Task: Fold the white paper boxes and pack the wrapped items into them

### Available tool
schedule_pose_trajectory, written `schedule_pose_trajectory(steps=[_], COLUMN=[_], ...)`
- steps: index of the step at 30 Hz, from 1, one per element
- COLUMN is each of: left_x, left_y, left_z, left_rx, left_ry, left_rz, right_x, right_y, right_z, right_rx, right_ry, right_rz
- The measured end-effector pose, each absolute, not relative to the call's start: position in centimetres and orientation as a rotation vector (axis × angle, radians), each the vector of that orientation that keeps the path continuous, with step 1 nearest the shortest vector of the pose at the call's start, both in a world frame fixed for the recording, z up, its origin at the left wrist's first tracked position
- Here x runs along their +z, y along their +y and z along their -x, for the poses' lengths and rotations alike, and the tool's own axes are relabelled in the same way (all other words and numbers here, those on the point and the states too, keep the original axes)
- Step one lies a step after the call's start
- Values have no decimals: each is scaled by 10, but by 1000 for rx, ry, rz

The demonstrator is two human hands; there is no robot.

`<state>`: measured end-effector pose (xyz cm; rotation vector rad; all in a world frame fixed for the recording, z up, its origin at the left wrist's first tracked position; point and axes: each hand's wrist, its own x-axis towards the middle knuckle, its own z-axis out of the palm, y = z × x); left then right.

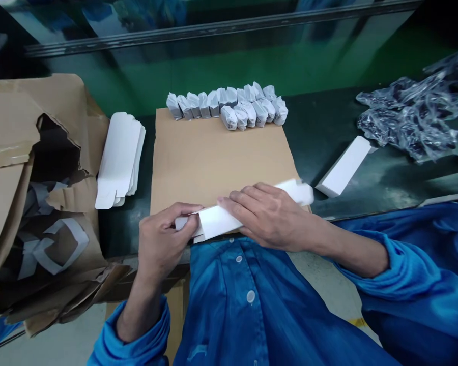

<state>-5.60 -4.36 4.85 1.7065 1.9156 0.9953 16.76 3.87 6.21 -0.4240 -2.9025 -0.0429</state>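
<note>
A long white carton (220, 221) lies across both my hands at the near edge of the cardboard sheet (213, 162). My left hand (168, 234) pinches the flaps at its left end between thumb and fingers. Wrapped over the carton's middle is my right hand (265, 216), fingers pressed along its top. The right end of the carton sticks out past that hand with its flaps apart. At the far edge of the sheet, several small items in pale wrapping (213, 103) stand in rows.
Flattened white cartons (118, 152) are stacked at left, beside a torn cardboard box (64, 152) with paper scraps inside. To the right lie a formed white box (344, 166) and a heap of clear plastic bags (408, 112). A dark rail (221, 33) runs along the back.
</note>
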Motion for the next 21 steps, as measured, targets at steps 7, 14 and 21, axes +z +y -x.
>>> schedule_pose_trajectory(steps=[7,14,21], left_x=[42,11,14], left_y=[-52,-39,-37], left_z=[45,-12,12], left_rx=[1674,1715,1470], left_ry=[1623,1624,1714], left_rz=[-1274,-1159,-1584], right_x=[47,33,57], right_y=[46,13,42], right_z=[-171,-146,-152], right_rx=[-156,306,1150], right_ry=[-2573,-2548,-2183], right_rz=[912,720,631])
